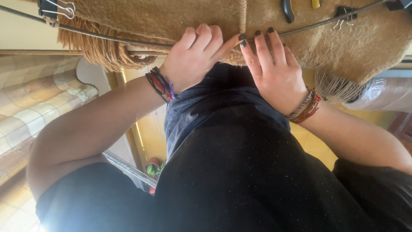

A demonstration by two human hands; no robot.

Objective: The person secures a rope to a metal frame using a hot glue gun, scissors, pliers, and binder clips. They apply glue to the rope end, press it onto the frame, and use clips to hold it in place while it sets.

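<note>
Nearest, the left hand (195, 53) is half curled, thumb pressed where the cord (243, 15) meets the cloth (171, 19) edge; whether it pinches the cord I cannot tell. The right hand (274, 71) lies flat, released. This looks like cord-fixing work; any next move wants fingertip care, with the rod (107, 38) close behind and free cloth beyond.

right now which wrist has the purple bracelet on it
The left wrist's bracelets: black and red cords with one purple strand among them. The bands on the right wrist are braided brown, grey and red, with no purple.
</note>
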